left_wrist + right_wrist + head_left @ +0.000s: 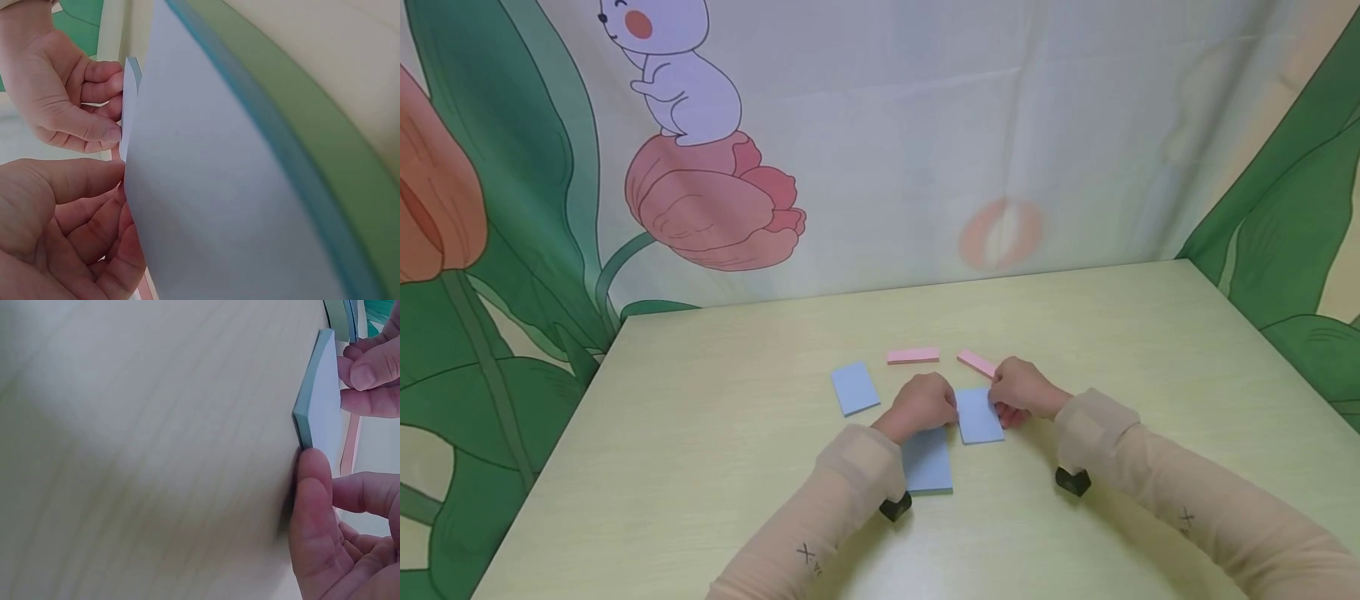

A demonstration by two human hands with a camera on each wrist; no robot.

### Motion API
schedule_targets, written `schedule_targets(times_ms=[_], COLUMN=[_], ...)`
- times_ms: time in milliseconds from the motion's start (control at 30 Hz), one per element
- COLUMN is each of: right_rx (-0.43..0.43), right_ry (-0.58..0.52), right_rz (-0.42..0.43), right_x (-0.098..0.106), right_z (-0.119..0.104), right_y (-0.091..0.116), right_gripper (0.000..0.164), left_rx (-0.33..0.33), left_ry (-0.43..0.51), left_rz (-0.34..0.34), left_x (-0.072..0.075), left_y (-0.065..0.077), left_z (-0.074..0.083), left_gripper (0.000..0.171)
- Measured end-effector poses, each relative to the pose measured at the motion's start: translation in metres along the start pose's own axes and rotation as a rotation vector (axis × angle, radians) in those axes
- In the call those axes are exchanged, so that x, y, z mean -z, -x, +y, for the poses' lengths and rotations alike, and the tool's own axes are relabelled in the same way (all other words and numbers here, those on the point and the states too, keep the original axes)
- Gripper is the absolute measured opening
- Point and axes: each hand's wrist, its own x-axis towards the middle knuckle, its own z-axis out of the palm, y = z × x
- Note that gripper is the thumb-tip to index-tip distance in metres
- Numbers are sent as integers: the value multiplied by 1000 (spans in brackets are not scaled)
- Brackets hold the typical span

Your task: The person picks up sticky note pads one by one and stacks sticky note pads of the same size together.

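Observation:
A small blue sticky-note pad (979, 417) lies on the table between the two hands. My right hand (1026, 387) pinches it at its right edge, with the thumb and fingers (312, 506) at a near corner. At the opposite edge, my left hand (925, 400) has its thumb and fingertips closed together against the pad. Below the left wrist lies a larger blue pad (928, 467), partly covered by that hand; the left wrist view shows a green layer (294, 119) beneath its blue one.
Another small blue pad (855, 388) lies to the left. Behind the hands are two narrow pink pads, one lying straight (913, 357) and one slanted (974, 362) near the right knuckles. A printed curtain (880, 167) hangs along the far edge of the pale table (700, 433).

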Motion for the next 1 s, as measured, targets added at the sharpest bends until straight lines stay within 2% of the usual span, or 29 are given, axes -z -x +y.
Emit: schedule_targets(times_ms=[1000], right_rx=[-35], right_ry=[-17], right_rz=[-40], right_x=[2], right_z=[10], right_y=[7], right_gripper=[9], left_rx=[13], left_ry=[-49], left_rz=[-33], left_x=[-6], left_y=[4], left_z=[10], left_gripper=[10])
